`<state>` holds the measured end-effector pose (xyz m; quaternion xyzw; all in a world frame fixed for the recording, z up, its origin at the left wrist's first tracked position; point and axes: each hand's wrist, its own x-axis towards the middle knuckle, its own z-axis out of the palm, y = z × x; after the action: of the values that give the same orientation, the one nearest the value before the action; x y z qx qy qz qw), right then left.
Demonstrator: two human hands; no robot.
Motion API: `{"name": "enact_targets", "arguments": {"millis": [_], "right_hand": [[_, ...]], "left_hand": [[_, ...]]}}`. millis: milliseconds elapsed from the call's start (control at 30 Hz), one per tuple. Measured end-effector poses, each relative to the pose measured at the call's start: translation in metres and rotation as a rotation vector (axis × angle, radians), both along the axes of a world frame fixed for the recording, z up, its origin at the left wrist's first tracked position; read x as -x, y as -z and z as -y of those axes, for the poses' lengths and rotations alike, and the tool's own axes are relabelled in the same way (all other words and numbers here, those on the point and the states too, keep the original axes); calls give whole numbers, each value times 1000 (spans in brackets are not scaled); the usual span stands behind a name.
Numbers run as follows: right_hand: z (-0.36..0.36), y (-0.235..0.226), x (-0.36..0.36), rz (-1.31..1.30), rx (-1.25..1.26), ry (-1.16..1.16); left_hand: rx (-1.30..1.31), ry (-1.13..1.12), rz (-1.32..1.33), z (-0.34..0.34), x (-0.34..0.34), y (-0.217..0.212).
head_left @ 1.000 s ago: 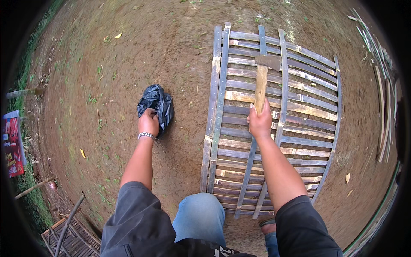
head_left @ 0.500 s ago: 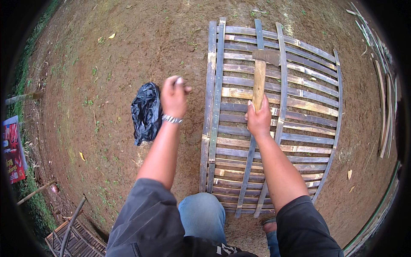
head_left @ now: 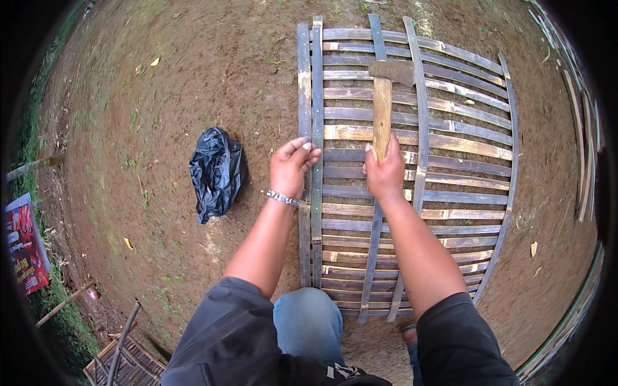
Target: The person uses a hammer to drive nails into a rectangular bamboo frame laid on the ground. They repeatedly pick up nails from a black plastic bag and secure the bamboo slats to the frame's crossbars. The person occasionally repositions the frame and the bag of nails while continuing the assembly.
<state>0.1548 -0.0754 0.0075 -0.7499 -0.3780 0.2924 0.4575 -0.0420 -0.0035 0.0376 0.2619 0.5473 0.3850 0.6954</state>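
Observation:
A bamboo lattice panel (head_left: 425, 136) of crossing slats lies flat on the ground, in front of me and to the right. Over it, my right hand (head_left: 386, 171) is wrapped round the wooden handle of a hatchet (head_left: 382, 106), whose dark blade points right near the panel's far end. At the panel's left edge, my left hand (head_left: 293, 166) has its thumb and fingers pinched together; whatever they hold is too small to make out. A wristband circles that wrist. Left of it, a crumpled black plastic bag (head_left: 216, 174) rests on the soil with its mouth partly open.
Bare brown soil surrounds the panel. Long bamboo strips (head_left: 575, 145) lie along the right side. On the left are a colourful printed banner (head_left: 26, 248), wooden poles and a slatted bamboo structure (head_left: 125, 360). My bent knee (head_left: 308, 321) is by the panel's near left corner.
My left hand has moved right and a little toward me, from beside the black bag to the panel's left edge. The right hand still grips the hatchet; the view has shifted slightly.

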Motion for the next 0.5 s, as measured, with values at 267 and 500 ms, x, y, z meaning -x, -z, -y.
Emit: {"name": "enact_targets", "arguments": {"millis": [267, 500], "right_hand": [[-2, -8, 3, 9, 47, -4], [-2, -3, 1, 54, 100, 0]], "left_hand": [[-203, -140, -68, -8, -6, 16], [-554, -68, -657, -83, -40, 14]]}}
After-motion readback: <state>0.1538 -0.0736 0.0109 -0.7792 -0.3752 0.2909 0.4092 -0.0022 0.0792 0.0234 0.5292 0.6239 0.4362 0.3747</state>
